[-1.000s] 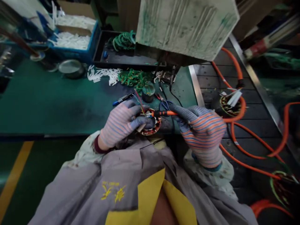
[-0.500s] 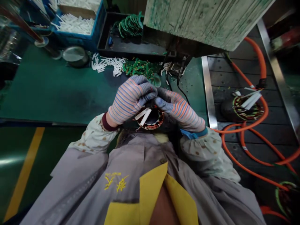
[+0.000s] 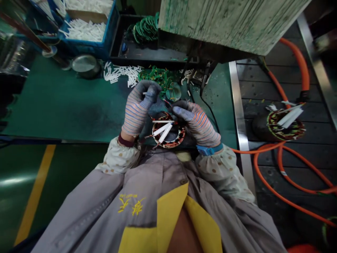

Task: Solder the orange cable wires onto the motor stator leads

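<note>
Matt knitted cloth is seen on the left glove (image 3: 137, 109) and the right glove (image 3: 197, 123), with the fingertips coated in a smoother, dark rubbery layer. The stator core (image 3: 178, 137) is made of dull laminated metal, wound with glossy copper-coloured wire. Its white strips (image 3: 162, 129) appear smooth and matt, though plastic cannot be told from paper. The bench top (image 3: 65, 109) is a scuffed green sheet with a low sheen, and a bright metal strip (image 3: 239, 119) runs along its right edge.
</note>
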### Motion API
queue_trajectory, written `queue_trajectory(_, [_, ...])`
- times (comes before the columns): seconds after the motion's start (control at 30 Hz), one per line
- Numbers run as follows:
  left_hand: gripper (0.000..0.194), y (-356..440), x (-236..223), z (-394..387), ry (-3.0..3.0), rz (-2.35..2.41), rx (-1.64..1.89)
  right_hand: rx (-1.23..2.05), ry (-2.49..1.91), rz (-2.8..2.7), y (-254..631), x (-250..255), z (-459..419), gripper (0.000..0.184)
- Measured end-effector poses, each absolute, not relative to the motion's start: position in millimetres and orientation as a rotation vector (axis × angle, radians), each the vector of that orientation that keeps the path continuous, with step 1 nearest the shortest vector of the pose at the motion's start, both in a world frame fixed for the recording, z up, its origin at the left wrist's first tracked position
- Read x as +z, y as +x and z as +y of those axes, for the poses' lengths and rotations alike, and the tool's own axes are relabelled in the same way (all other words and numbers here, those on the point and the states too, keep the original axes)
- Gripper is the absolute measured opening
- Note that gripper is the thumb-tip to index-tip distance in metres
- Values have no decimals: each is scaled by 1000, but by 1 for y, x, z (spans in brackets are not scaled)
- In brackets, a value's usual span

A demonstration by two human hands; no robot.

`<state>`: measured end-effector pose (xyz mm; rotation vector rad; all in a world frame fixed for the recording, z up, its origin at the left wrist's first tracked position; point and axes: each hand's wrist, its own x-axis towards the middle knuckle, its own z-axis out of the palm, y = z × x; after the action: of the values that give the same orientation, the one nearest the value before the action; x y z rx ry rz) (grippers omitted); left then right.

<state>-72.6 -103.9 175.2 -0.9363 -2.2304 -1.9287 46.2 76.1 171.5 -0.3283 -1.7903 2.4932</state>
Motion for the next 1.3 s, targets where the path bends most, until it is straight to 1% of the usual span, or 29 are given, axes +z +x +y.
queue_trajectory(0.17, [43,-50,172,-100,-940,-2267,-2100,2364,-445,-1819,51,160,75,54])
queue_trajectory(0.3, [50,-47,174,-101,-866,-2296,-2137,2335,-454,-1813,53,162,72,53])
queue_trajectory(0.47, [52,-48,180,-102,-812,-2439,-1980,2300,-457,-1826,51,165,72,49])
queue_trajectory(0.6, [54,-48,186,-102,-864,-2496,-1926,2288,-461,-1848,48,162,71,51])
queue_trajectory(0.9, [46,-53,190,-101,-893,-2435,-2069,2279,-473,-1788,48,161,65,48])
queue_trajectory(1.07, [41,-66,192,-103,-961,-2514,-2101,2284,-411,-1767,41,159,63,52])
queue_trajectory(1.2, [31,-75,197,-106,-1020,-2589,-1967,2283,-409,-1726,38,155,65,55])
queue_trajectory(1.3, [26,-77,212,-107,-1128,-2690,-1713,2333,-371,-1710,41,153,70,58])
